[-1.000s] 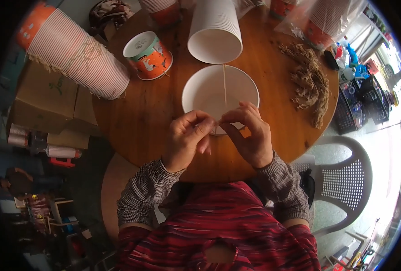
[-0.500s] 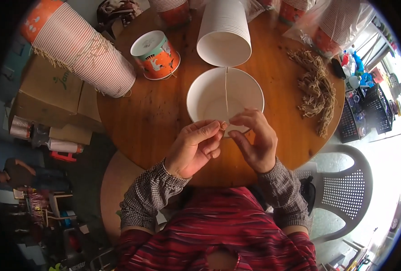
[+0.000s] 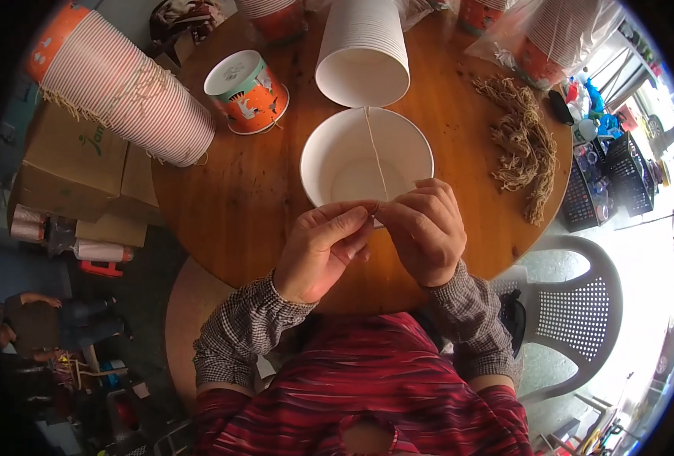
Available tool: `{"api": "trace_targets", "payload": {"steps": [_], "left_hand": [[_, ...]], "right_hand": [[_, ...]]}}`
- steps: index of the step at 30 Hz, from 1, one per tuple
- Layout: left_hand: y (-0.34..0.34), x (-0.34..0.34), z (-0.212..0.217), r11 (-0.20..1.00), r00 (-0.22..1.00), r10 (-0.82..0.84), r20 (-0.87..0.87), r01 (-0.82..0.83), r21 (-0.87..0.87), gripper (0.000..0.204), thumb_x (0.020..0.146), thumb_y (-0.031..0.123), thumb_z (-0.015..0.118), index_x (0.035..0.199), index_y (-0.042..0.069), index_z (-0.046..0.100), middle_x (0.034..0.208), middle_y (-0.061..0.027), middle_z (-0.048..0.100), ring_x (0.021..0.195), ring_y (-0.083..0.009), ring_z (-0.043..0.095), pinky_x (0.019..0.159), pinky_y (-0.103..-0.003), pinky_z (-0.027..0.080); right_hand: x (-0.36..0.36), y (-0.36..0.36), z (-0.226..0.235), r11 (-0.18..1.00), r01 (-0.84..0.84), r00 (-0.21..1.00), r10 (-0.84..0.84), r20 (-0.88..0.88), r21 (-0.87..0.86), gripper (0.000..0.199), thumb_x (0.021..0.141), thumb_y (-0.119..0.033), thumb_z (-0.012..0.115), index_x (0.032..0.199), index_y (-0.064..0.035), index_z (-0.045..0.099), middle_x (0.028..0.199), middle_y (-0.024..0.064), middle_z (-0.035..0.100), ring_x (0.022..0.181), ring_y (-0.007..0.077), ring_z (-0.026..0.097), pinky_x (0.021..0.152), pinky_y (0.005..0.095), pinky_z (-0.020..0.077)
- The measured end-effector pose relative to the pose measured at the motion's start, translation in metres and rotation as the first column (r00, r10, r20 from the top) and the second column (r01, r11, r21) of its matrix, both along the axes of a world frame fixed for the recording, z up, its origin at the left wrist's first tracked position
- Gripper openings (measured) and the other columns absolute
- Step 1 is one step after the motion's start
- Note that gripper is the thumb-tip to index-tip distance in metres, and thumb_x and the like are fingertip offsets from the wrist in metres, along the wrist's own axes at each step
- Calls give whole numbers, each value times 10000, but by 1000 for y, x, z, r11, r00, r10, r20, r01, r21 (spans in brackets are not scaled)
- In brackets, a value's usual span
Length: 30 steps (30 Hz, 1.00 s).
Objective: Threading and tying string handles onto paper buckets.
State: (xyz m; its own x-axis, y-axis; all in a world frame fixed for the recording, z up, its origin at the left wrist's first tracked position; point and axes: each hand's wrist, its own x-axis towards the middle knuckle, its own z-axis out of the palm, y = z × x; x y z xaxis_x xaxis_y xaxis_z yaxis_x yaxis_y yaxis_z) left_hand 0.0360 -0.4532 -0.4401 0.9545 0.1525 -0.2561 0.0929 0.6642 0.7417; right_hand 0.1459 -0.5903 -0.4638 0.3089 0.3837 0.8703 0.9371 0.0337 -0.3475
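A white paper bucket (image 3: 329, 163) lies tipped with its mouth toward me. From its far rim a thin string (image 3: 374, 148) runs down across the opening to my fingers. My left hand (image 3: 323, 247) pinches the string's near end between thumb and forefinger. My right hand (image 3: 427, 232) is closed beside it, its thumb and fingertips meeting the left ones on the string. The knot or tip between the fingertips is too small to make out. Just beyond the bucket lies a nested stack of white buckets (image 3: 363, 72), its open end facing me.
An orange printed bucket (image 3: 249, 99) stands upside down on the round wooden table (image 3: 230, 220). At left leans a tall bucket stack (image 3: 128, 83); at right lies a bundle of strings (image 3: 523, 144). A grey plastic chair (image 3: 576, 315) stands right. Another person (image 3: 56, 323) is far left.
My right hand has come in and closed its fingertips on the string against my left. The string slants more, and the view has shifted slightly.
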Motion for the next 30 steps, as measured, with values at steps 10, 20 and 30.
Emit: {"api": "trace_targets", "payload": {"steps": [10, 20, 30], "left_hand": [[4, 1, -3, 915, 995, -60, 74, 25, 403, 216, 955, 116, 561, 1106, -35, 597, 826, -32, 615, 631, -60, 531, 590, -223, 501], [6, 10, -6, 293, 943, -65, 328, -296, 909, 176, 785, -50, 701, 939, 14, 644, 737, -12, 533, 609, -58, 497, 545, -206, 423], [12, 13, -9, 304, 915, -89, 394, -352, 885, 157, 794, -41, 695, 937, 2, 644, 799, -49, 604, 683, -105, 589, 596, -220, 468]], "right_hand": [[-9, -2, -5, 986, -163, 827, 146, -542, 17, 134, 772, 10, 705, 871, -28, 624, 806, 72, 614, 723, 205, 584, 652, 306, 480], [-3, -8, 13, 959, -264, 782, 151, -605, -102, 81, 807, -30, 671, 861, -8, 615, 793, 84, 619, 740, 238, 597, 680, 325, 482], [3, -10, 31, 919, -350, 696, 124, -707, -183, 99, 824, -83, 642, 864, 7, 626, 785, 118, 644, 723, 231, 636, 643, 327, 498]]}}
